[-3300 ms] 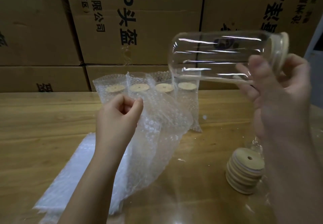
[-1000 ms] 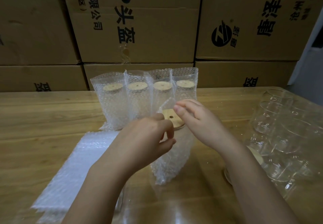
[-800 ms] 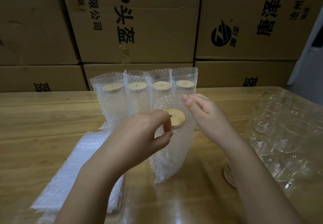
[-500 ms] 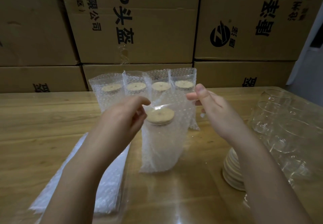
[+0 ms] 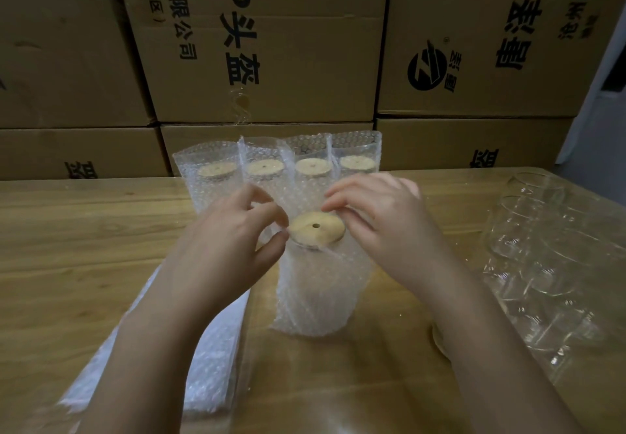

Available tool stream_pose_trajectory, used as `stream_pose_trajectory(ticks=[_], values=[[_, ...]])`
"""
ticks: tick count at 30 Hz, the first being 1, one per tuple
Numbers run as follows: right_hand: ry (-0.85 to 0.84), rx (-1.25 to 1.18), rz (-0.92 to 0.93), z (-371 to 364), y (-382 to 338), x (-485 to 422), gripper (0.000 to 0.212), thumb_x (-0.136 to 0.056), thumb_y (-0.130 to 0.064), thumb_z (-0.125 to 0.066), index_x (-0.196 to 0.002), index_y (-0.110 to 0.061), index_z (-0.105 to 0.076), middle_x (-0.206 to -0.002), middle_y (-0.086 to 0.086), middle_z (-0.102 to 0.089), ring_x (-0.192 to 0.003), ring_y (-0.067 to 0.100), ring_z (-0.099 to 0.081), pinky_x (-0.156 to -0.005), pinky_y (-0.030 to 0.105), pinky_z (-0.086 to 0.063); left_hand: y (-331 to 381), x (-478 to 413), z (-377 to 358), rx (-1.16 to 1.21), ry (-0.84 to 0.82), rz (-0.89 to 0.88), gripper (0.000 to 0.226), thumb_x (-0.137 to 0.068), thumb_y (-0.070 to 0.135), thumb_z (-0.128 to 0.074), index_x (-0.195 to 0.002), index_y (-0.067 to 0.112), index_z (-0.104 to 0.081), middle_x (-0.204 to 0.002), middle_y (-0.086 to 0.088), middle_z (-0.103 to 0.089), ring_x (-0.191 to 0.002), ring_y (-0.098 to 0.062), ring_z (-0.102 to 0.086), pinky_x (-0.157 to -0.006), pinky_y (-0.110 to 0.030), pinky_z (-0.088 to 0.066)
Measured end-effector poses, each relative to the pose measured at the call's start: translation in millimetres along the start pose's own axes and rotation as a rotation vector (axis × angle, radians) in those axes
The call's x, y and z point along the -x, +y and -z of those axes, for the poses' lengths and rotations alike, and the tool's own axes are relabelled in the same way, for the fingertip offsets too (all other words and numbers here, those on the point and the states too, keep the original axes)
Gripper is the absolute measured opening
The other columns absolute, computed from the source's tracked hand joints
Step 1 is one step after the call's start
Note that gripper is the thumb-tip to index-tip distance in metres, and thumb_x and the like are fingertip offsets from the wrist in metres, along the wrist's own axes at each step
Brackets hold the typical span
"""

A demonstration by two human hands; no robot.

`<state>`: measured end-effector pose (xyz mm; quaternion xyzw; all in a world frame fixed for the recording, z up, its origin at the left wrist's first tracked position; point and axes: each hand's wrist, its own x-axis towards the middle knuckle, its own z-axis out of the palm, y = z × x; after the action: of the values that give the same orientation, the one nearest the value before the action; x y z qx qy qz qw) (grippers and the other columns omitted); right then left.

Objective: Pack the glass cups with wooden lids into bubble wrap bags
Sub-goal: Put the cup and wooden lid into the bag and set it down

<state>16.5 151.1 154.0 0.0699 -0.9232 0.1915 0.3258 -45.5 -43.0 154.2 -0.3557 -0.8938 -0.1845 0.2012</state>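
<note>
Bagged cup [image 5: 316, 284] stands upright (wooden lid [image 5: 316, 230] showing).

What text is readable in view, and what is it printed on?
"P头盔": middle cardboard box.
"有限公司": same box.
"西区)": same box, cut off.
"唐泽A": right cardboard box, cut off.
"盔": lower left box and lower right box.
Unreadable: small print by the right box's logo.

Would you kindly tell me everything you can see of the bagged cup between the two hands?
The bagged cup stands upright on the table, a clear glass inside a translucent bubble wrap bag whose mouth is open. Its round wooden lid, with a small centre hole, shows at the top. The left hand and right hand pinch the bag's top edge on either side.
</note>
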Motion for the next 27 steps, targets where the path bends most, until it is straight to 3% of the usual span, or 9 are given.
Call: stream_pose_trajectory(ticks=[2,4,7,13,17,21,23,25,27], values=[[-0.110,0.055,-0.018,-5.9,-3.4,0.8,0.021,-0.090,-0.044,-0.050,-0.101,-0.037,-0.067,-0.109,-0.026,-0.060,-0.115,0.003,-0.043,-0.116,0.044,-0.003,1.1,0.2,3.8,-0.004,0.016,-0.044,0.025,-0.087,0.040,-0.050,-0.099,0.028,-0.069,-0.106,0.009,-0.059,-0.093,-0.015,-0.058,-0.073,-0.037,-0.052],[-0.258,0.090,-0.074,-11.8,-3.8,2.5,0.039,-0.083,-0.062,-0.040,-0.108,-0.040,-0.060,-0.117,-0.028,-0.055,-0.121,0.002,-0.037,-0.114,0.047,0.007,1.8,1.4,8.0,0.005,0.021,-0.083,0.022,-0.085,0.037,-0.054,-0.095,0.027,-0.070,-0.100,0.009,-0.062,-0.090,-0.015,-0.059,-0.070,-0.038,-0.052],[-0.353,0.104,-0.139,-17.0,-1.3,3.3,0.036,-0.084,-0.064,-0.044,-0.111,-0.040,-0.048,-0.122,-0.025,-0.049,-0.125,0.006,-0.036,-0.115,0.050,0.004,2.8,2.6,11.1,-0.007,-0.001,-0.098,0.017,-0.085,0.035,-0.056,-0.095,0.030,-0.070,-0.101,0.011,-0.061,-0.092,-0.013,-0.057,-0.071,-0.038,-0.052],[-0.361,0.035,-0.186,-20.3,-0.4,2.5,0.032,-0.085,-0.062,-0.040,-0.101,-0.034,-0.042,-0.113,-0.017,-0.049,-0.115,0.009,-0.043,-0.114,0.043,-0.009,0.2,3.4,13.5,-0.001,-0.003,-0.088,0.016,-0.086,0.035,-0.057,-0.094,0.031,-0.070,-0.099,0.014,-0.061,-0.089,-0.011,-0.057,-0.068,-0.038,-0.053],[-0.290,0.075,-0.218,-24.0,-1.8,1.9,0.042,-0.074,-0.070,-0.040,-0.096,-0.035,-0.041,-0.110,-0.014,-0.045,-0.113,0.011,-0.043,-0.110,0.038,-0.011,-0.9,4.7,15.0,0.001,-0.005,-0.092,0.017,-0.086,0.037,-0.057,-0.094,0.031,-0.070,-0.097,0.013,-0.063,-0.088,-0.010,-0.058,-0.068,-0.039,-0.053],[-0.292,0.140,-0.214,-22.2,-2.4,2.3,0.053,-0.073,-0.075,-0.031,-0.106,-0.036,-0.044,-0.118,-0.013,-0.047,-0.119,0.013,-0.044,-0.114,0.046,-0.008,0.6,4.2,16.1,0.010,0.000,-0.091,0.022,-0.084,0.039,-0.053,-0.094,0.031,-0.070,-0.096,0.014,-0.063,-0.086,-0.010,-0.058,-0.066,-0.038,-0.054],[-0.240,0.141,-0.213,-15.3,0.6,1.3,0.047,-0.085,-0.064,-0.031,-0.118,-0.034,-0.046,-0.122,-0.014,-0.051,-0.120,0.011,-0.045,-0.114,0.048,-0.008,-0.4,3.6,15.4,0.004,0.019,-0.086,0.015,-0.086,0.032,-0.059,-0.095,0.028,-0.071,-0.095,0.012,-0.064,-0.084,-0.011,-0.060,-0.065,-0.039,-0.055],[-0.124,0.191,-0.177,-5.3,8.5,0.3,0.024,-0.097,-0.032,-0.040,-0.118,-0.031,-0.051,-0.114,-0.013,-0.053,-0.115,0.013,-0.048,-0.115,0.049,-0.013,-1.8,3.4,14.5,-0.018,0.052,-0.080,0.011,-0.087,0.021,-0.065,-0.095,0.023,-0.072,-0.095,0.008,-0.066,-0.083,-0.016,-0.062,-0.063,-0.041,-0.056],[-0.046,0.284,-0.159,3.4,17.4,1.0,0.034,-0.090,-0.005,-0.048,-0.110,-0.029,-0.058,-0.107,-0.008,-0.046,-0.112,0.017,-0.045,-0.110,0.045,-0.020,-3.4,3.2,13.7,-0.048,0.089,-0.077,0.012,-0.086,0.012,-0.068,-0.093,0.020,-0.073,-0.093,0.005,-0.067,-0.083,-0.020,-0.063,-0.060,-0.041,-0.056]])
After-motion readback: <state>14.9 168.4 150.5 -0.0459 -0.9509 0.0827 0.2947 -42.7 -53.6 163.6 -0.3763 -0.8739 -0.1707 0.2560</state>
